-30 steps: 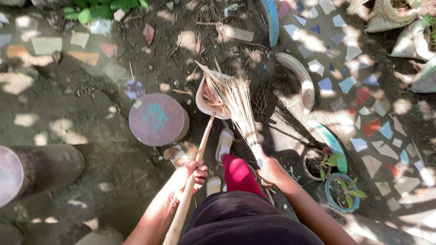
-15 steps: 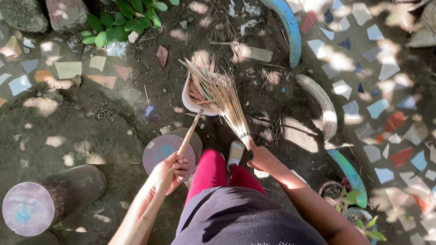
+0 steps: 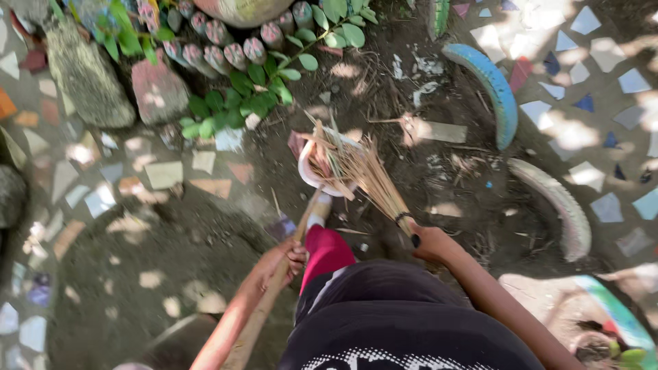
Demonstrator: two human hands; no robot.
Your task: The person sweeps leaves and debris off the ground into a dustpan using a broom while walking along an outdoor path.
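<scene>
Fingers of the left hand [image 3: 282, 259] grip the wooden dustpan handle [image 3: 288, 274]. The right hand [image 3: 426, 240] clasps the stick broom [image 3: 363, 171], bristles lying in the white dustpan [image 3: 308, 171] at twelve o'clock on the dirt ground [image 3: 171, 260].

My torso hides the wooden handle's [image 3: 264, 308] lower end; the bottom edge cuts it. Motion blurs the dustpan [image 3: 312, 168] beneath the stick broom [image 3: 363, 175].
</scene>
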